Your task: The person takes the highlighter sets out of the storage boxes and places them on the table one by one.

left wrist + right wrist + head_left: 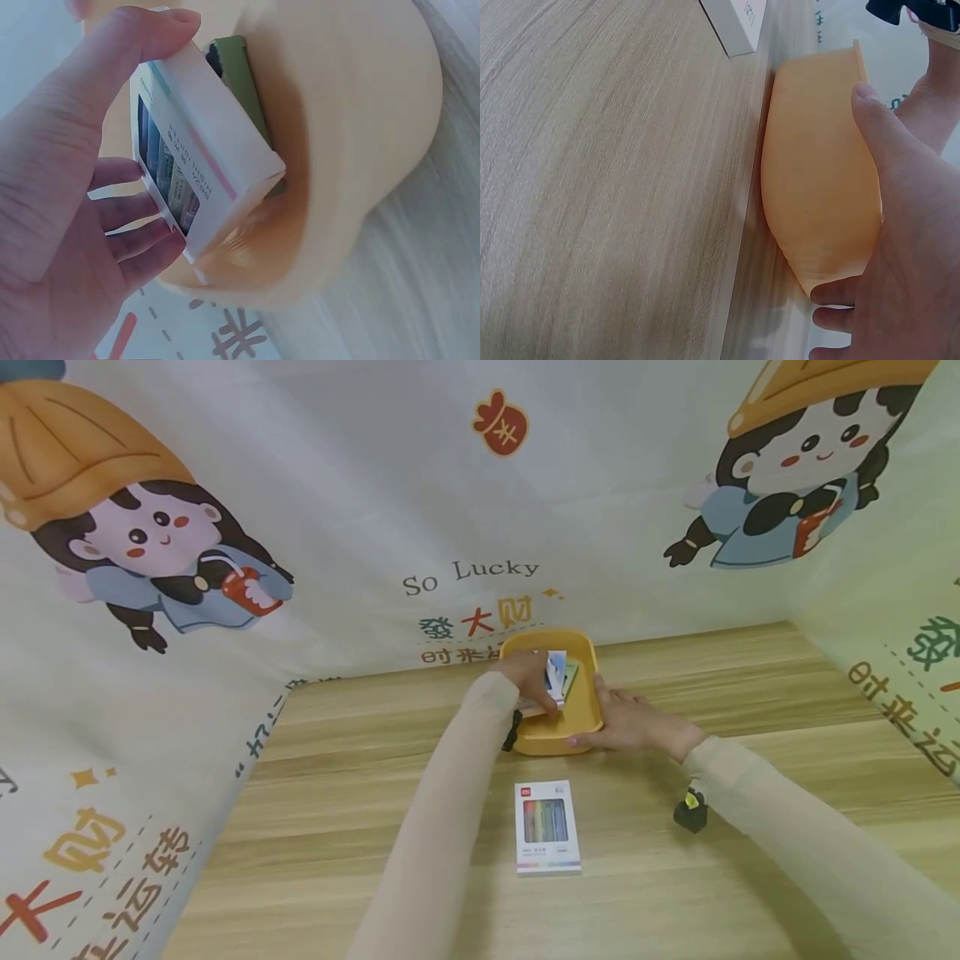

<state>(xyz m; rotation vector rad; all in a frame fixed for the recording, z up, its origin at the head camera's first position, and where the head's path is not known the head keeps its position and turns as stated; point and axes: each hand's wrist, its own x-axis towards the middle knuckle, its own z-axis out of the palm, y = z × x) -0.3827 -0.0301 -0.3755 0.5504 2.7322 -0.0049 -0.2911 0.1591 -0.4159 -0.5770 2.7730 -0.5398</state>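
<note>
My left hand (527, 675) reaches into a yellow plastic bin (551, 745) and grips a white box of highlighters (202, 127) by its sides, thumb opposite the fingers. Through the box's window several coloured pens show. The box is tilted against a green box (244, 82) inside the bin. At the bin's near right corner, my right hand (633, 720) holds the wall, its thumb at the near rim and its fingers round the right side. A second white windowed box of coloured pens (547, 858) lies flat on the table in front of the bin.
The wood-grain table (337, 827) extends to both sides of the bin. Behind it hangs a white printed cloth (360, 485) with cartoon figures and lettering, which also encloses the left and right sides. A black wrist strap piece (690, 814) hangs below the right sleeve.
</note>
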